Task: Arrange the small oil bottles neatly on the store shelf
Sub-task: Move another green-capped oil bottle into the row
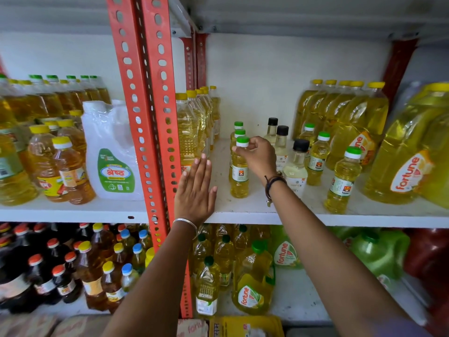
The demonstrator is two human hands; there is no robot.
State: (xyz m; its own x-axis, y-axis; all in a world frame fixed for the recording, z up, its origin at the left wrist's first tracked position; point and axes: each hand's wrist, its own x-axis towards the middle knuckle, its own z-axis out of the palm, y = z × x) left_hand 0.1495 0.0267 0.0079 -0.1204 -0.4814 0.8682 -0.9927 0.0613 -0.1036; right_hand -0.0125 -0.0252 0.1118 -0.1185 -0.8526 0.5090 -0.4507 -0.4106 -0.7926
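Note:
Small yellow oil bottles with green caps stand on the white middle shelf [255, 212]. My right hand [257, 155] grips the neck of the front small bottle [239, 176], which heads a row with two more green-capped bottles [238, 128] behind it. My left hand [195, 190] hovers flat with fingers apart, just left of that row, holding nothing. More small green-capped bottles stand to the right [342, 181], [318, 159], [308, 133]. Three clear bottles with black caps [295, 164] stand between the two groups.
A red perforated upright [145, 105] divides the shelf to the left of my hands. Tall yellow-capped oil bottles [192, 127] line the left side, large Fortune jugs [408, 152] the right. A white jug [111, 152] stands left of the post. Lower shelves hold several bottles.

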